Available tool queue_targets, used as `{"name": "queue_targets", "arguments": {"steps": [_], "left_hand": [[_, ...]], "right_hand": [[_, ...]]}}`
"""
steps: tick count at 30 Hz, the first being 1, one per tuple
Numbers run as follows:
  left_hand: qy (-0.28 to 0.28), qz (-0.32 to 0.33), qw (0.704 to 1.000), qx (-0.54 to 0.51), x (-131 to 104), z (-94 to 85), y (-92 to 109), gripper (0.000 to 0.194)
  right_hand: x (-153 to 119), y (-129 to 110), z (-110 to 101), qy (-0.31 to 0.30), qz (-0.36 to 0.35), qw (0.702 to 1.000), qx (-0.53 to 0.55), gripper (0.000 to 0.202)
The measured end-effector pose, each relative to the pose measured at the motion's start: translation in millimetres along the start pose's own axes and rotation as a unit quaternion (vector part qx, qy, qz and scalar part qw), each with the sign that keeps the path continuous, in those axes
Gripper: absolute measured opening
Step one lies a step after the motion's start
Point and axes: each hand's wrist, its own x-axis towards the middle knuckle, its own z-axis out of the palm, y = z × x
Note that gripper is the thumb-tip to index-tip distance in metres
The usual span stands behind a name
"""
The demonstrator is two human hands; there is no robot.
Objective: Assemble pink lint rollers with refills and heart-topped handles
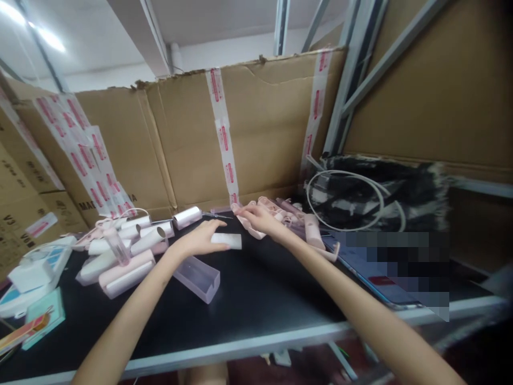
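My left hand (pixel 199 239) is closed on a short white cylinder (pixel 232 241), with the thumb along its near side. Just below that hand lies an open, translucent lilac plastic case (pixel 200 280). My right hand (pixel 259 219) reaches to the back of the table, its fingers drawn together at the left edge of a heap of pale pink plastic parts (pixel 280 214). What those fingertips pinch is too small to make out. A curved pink part (pixel 253 230) lies under the right hand.
Several white and pink cylinders (pixel 132 267) are piled at left, near a white power strip (pixel 60 264) and a mint-green box (pixel 50 318). A tablet-like screen (pixel 372 272) and a coiled white cable (pixel 344 174) are at right. A cardboard wall (pixel 272 128) closes the black table's back.
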Motion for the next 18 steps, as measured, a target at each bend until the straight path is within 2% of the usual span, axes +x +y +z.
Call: {"name": "queue_targets", "arguments": {"steps": [2, 4, 6, 9, 11, 14, 18], "left_hand": [[-0.031, -0.029, 0.999, -0.024, 18.0, 9.1, -11.6, 0.067], [-0.041, -0.047, 0.997, -0.048, 24.9, 15.9, -23.0, 0.061], [-0.035, -0.05, 0.996, -0.063, 24.2, 18.2, -30.6, 0.051], [-0.023, -0.039, 0.993, -0.107, 19.5, 17.8, -33.4, 0.05], [-0.018, -0.025, 0.98, -0.195, 18.2, 19.7, -31.7, 0.051], [-0.012, -0.006, 0.955, -0.296, 18.9, 25.6, -28.5, 0.053], [-0.008, -0.004, 0.967, -0.256, 17.7, 27.7, -28.6, 0.065]], "right_hand": [[0.0, 2.6, 0.6, 0.005, 0.01, 1.0, 0.009, 0.031], [0.3, 4.3, 0.6, 0.018, 0.012, 1.0, 0.016, 0.034], [1.1, 4.4, 0.8, 0.04, 0.005, 0.999, 0.017, 0.034], [1.0, 0.9, 3.4, 0.064, -0.02, 0.998, 0.007, 0.029], [-1.7, -3.5, 7.3, 0.049, -0.049, 0.998, 0.006, 0.031], [-10.4, -11.1, 15.0, -0.008, -0.107, 0.994, -0.019, 0.038], [-22.5, -20.4, 21.7, -0.085, -0.164, 0.975, -0.125, 0.04]]}}
